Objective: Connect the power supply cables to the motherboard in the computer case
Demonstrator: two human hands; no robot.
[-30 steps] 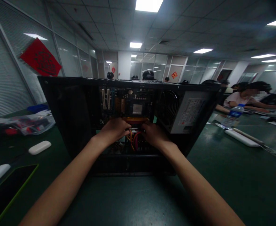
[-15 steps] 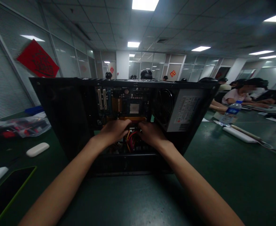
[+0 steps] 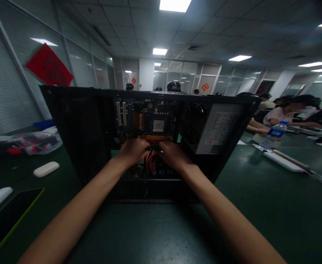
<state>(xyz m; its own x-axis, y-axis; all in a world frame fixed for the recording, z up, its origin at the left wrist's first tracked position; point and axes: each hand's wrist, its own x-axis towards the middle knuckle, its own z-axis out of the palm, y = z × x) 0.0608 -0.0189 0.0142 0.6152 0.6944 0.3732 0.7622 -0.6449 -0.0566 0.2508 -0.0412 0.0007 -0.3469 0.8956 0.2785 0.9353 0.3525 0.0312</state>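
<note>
Left hand (image 3: 135, 150) and right hand (image 3: 173, 154) both reach into the open side of a black computer case (image 3: 74, 132), fingers curled close to each other beside a bundle of red and yellow cables (image 3: 151, 162); their tips are hidden, so I cannot tell whether either one grips anything. The case stands on the desk (image 3: 161, 231), open side toward the wearer, with the desk's near edge out of view. It looks heavy and stiff, best held by its metal frame, and its smooth panels may be slippery. The cables should be light and bendy, better taken by their plugs than by the wires, while the circuit board (image 3: 139, 114) seems fragile and fit to be touched only at its edges. Inside the case are that board, a long orange strip (image 3: 156, 138) below it, and a boxy power supply (image 3: 221, 126) on the right. Toward the desk's left edge, a clear plastic bag (image 3: 37, 142) holds red and dark items too blurred to name. A labelled bottle (image 3: 275, 135) with a blue cap stands toward the desk's right.
</note>
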